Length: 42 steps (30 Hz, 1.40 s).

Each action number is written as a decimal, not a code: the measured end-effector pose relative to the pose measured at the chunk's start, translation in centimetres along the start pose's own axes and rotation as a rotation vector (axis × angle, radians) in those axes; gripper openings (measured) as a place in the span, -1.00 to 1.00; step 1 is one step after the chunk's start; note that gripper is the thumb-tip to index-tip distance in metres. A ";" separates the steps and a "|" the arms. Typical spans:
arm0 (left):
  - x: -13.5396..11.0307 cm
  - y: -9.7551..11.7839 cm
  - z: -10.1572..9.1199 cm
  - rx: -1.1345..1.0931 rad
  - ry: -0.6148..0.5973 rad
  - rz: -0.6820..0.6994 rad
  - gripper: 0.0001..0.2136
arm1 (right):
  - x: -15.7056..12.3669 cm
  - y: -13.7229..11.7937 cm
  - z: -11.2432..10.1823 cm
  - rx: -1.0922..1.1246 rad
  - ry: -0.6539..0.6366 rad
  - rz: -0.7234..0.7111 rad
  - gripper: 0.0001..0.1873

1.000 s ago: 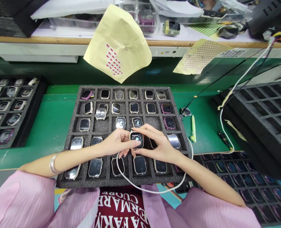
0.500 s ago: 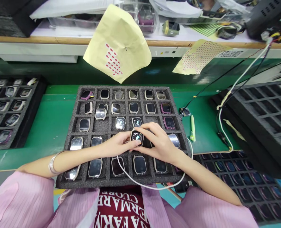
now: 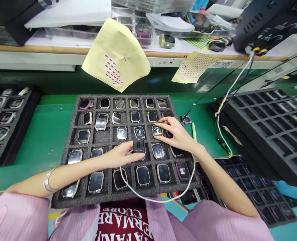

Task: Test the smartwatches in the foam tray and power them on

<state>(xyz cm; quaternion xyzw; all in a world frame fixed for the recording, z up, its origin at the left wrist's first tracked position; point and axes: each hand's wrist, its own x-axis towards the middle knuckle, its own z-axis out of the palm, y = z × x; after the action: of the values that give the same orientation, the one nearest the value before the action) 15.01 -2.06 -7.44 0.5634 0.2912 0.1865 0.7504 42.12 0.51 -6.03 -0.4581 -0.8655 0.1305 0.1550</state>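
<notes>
My left hand (image 3: 125,154) grips a small black square charging cradle (image 3: 138,146), and a white cable (image 3: 148,200) runs to that hand. Part of a pale watch case shows just below the cradle. My right hand (image 3: 175,133) has thumb and fingertips closed about the edges of a smartwatch body (image 3: 157,131) with a lit screen, at a compartment in the third row. Left of it, two more watch bodies, one (image 3: 139,132) and another (image 3: 122,133), have lit faces. All these are over a dark foam tray (image 3: 105,198) of strapless watch bodies.
Another foam tray of watches (image 3: 23,129) lies at the left. Stacked black foam trays (image 3: 254,134) stand at the right, with a tray of dark watches (image 3: 260,187) lower down. A green pen (image 3: 194,131) and a wired watch part (image 3: 186,119) lie beside the main tray. Yellow paper (image 3: 118,53) hangs from the shelf.
The lit watch that both hands held has gone right and up with my right hand to a third-row compartment. My left hand stays near its spot, now with the black cradle showing. The view has shifted slightly.
</notes>
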 end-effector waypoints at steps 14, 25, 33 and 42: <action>-0.1 0.3 -0.5 -0.167 -0.046 -0.163 -0.75 | -1.6 4.7 -2.2 -0.150 -0.193 0.074 -0.50; 0.0 0.0 -0.4 -0.196 -0.038 -0.112 -0.60 | 0.9 -6.0 -1.1 0.234 -0.035 -0.052 -0.56; -0.1 -1.2 0.0 -0.027 0.065 -0.038 -0.62 | 1.6 -7.8 3.2 0.037 0.029 -0.161 -0.65; -0.2 -1.0 0.3 -0.004 0.226 0.106 -0.81 | 0.9 -7.2 4.7 0.207 0.228 -0.291 -0.51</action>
<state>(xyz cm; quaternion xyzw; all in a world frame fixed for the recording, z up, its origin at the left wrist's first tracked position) 14.99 -2.67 -8.33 0.5520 0.3432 0.2889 0.7029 34.38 -3.04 -7.58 -0.3216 -0.8815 0.1421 0.3152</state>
